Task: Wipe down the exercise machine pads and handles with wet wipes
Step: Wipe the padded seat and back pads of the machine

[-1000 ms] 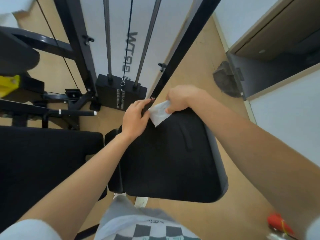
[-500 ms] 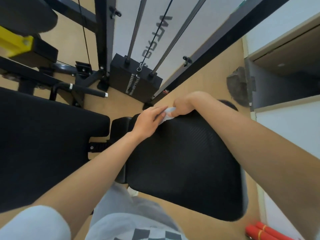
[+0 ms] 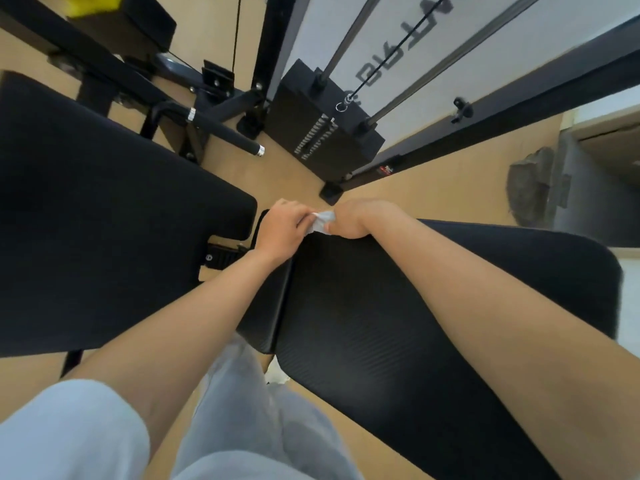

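Observation:
A small white wet wipe (image 3: 322, 221) is bunched between both hands at the far edge of a black ribbed seat pad (image 3: 398, 323). My left hand (image 3: 282, 228) pinches the wipe's left side with curled fingers. My right hand (image 3: 356, 218) grips its right side, with the fist resting on the pad's top edge. Most of the wipe is hidden inside the two hands. A second, larger black pad (image 3: 104, 220) lies to the left. A black handle bar with a chrome end (image 3: 221, 131) sticks out beyond it.
The black weight stack (image 3: 322, 126) with guide rods and a cable stands ahead, framed by black uprights. A yellow-topped black part (image 3: 114, 15) is at the upper left. A dark grey lump (image 3: 530, 187) sits by a doorway on the right. The floor is tan.
The wipe, spread out a second ago, is now bunched small between both hands. The camera has tilted down and closer, so the pads fill more of the view.

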Available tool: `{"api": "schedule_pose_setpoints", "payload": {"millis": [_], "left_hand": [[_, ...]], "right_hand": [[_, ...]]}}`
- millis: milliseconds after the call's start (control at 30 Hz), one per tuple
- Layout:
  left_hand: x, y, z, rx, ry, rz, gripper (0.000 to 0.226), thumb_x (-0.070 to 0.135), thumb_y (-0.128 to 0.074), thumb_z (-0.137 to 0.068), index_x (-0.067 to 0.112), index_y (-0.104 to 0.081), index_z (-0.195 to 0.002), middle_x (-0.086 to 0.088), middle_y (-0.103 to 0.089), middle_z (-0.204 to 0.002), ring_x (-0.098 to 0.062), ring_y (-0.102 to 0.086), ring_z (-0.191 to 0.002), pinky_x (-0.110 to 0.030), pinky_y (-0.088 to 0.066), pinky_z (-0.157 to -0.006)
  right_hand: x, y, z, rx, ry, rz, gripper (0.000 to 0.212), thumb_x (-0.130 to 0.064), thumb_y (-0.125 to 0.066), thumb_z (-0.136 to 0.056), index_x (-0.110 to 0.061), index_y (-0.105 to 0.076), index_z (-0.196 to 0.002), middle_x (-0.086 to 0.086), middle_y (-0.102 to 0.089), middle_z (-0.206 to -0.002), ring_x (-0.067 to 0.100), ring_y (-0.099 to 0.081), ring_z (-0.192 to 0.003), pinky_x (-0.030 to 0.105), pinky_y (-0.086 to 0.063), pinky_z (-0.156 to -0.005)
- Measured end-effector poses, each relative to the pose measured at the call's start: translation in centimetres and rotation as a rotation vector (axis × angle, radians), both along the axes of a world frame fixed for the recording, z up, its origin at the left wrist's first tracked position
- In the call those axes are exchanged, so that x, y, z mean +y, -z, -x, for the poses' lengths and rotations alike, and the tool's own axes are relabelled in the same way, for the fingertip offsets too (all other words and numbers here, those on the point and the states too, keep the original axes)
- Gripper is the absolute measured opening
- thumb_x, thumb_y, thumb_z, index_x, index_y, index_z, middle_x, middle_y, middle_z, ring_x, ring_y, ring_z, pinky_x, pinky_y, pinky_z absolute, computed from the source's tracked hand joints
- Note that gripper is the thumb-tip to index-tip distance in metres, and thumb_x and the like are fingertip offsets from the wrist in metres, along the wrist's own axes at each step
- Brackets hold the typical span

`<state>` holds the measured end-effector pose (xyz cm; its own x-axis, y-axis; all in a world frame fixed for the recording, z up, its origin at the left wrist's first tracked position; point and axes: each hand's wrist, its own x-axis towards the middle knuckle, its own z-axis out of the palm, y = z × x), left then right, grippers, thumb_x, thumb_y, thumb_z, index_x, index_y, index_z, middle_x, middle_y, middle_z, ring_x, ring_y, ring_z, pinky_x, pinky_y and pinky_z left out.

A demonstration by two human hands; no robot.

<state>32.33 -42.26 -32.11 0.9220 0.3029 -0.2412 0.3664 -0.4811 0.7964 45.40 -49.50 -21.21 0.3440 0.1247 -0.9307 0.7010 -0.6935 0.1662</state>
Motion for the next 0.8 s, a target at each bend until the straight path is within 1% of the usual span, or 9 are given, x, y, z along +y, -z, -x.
{"api": "schedule_pose_setpoints", "payload": {"millis": [133, 200, 267, 367, 433, 533, 633, 700, 800], "left_hand": [[1.8, 3.9, 1.1, 0.056, -0.085, -0.018, 0.022, 0.026, -0.062, -0.101, 0.018, -0.077, -0.114, 0.002, -0.070, -0.117, -0.019, -0.055, -0.113, -0.039, -0.048, -0.095], [2.6, 5.5, 1.7, 0.080, -0.115, -0.012, 0.022, 0.026, -0.062, -0.101, 0.018, -0.077, -0.114, 0.001, -0.070, -0.117, -0.020, -0.055, -0.111, -0.039, -0.048, -0.094], [3.1, 6.8, 2.4, 0.120, -0.135, -0.015, 0.023, 0.027, -0.061, -0.101, 0.019, -0.077, -0.117, 0.001, -0.070, -0.119, -0.020, -0.054, -0.111, -0.035, -0.046, -0.091], [3.3, 8.1, 3.2, 0.200, -0.174, 0.000, 0.029, 0.029, -0.060, -0.102, 0.020, -0.072, -0.126, 0.000, -0.067, -0.128, -0.021, -0.053, -0.119, -0.033, -0.043, -0.094], [3.2, 8.2, 3.5, 0.188, -0.188, 0.058, 0.036, 0.025, -0.060, -0.101, 0.020, -0.066, -0.135, 0.000, -0.064, -0.137, -0.021, -0.051, -0.126, -0.037, -0.044, -0.103], [2.6, 7.7, 3.3, 0.066, -0.181, 0.225, 0.044, 0.020, -0.058, -0.097, 0.022, -0.062, -0.140, 0.002, -0.060, -0.145, -0.018, -0.049, -0.135, -0.041, -0.039, -0.114], [1.7, 7.2, 2.6, 0.027, -0.149, 0.408, 0.040, 0.021, -0.057, -0.103, 0.021, -0.059, -0.143, 0.001, -0.054, -0.151, -0.014, -0.046, -0.142, -0.036, -0.034, -0.119], [1.4, 7.5, 2.4, 0.040, -0.156, 0.433, 0.042, 0.022, -0.057, -0.104, 0.021, -0.055, -0.146, -0.001, -0.051, -0.154, -0.014, -0.043, -0.145, -0.037, -0.033, -0.121], [1.5, 9.0, 2.5, 0.066, -0.181, 0.474, 0.045, 0.027, -0.058, -0.104, 0.024, -0.051, -0.148, -0.003, -0.048, -0.157, -0.015, -0.040, -0.147, -0.044, -0.032, -0.123]], "right_hand": [[1.8, 3.4, 0.1, 0.035, 0.016, -0.023, 0.058, -0.046, -0.041, -0.106, -0.006, -0.044, -0.148, 0.014, -0.053, -0.143, 0.032, -0.053, -0.126, 0.039, -0.040, -0.096], [2.7, 4.7, 0.0, 0.049, 0.017, -0.016, 0.060, -0.047, -0.042, -0.106, -0.006, -0.042, -0.149, 0.013, -0.051, -0.144, 0.032, -0.051, -0.128, 0.037, -0.036, -0.092], [3.5, 6.0, 0.0, 0.084, 0.013, -0.009, 0.061, -0.049, -0.043, -0.105, -0.007, -0.042, -0.150, 0.013, -0.050, -0.145, 0.030, -0.050, -0.127, 0.036, -0.035, -0.090], [4.1, 7.5, -0.2, 0.136, 0.027, -0.018, 0.059, -0.046, -0.047, -0.104, -0.013, -0.040, -0.152, 0.010, -0.049, -0.146, 0.029, -0.049, -0.129, 0.039, -0.037, -0.096], [4.1, 7.9, -0.4, 0.154, 0.032, -0.016, 0.059, -0.043, -0.049, -0.104, -0.015, -0.037, -0.154, 0.010, -0.046, -0.150, 0.029, -0.046, -0.134, 0.040, -0.036, -0.104], [4.1, 7.9, -0.6, 0.179, 0.033, -0.016, 0.063, -0.042, -0.050, -0.104, -0.016, -0.031, -0.158, 0.010, -0.041, -0.156, 0.029, -0.041, -0.140, 0.040, -0.033, -0.110], [4.2, 8.1, -0.5, 0.226, 0.029, -0.019, 0.048, -0.034, -0.050, -0.105, -0.013, -0.044, -0.148, 0.011, -0.053, -0.141, 0.024, -0.051, -0.125, 0.035, -0.035, -0.096], [4.4, 8.4, -0.4, 0.258, 0.015, -0.034, 0.042, -0.031, -0.051, -0.105, -0.013, -0.047, -0.143, 0.011, -0.055, -0.137, 0.026, -0.052, -0.124, 0.032, -0.034, -0.093], [4.9, 8.9, -0.4, 0.265, 0.019, -0.032, 0.058, -0.033, -0.051, -0.105, -0.013, -0.031, -0.155, 0.012, -0.045, -0.151, 0.028, -0.043, -0.137, 0.035, -0.032, -0.106]]}}
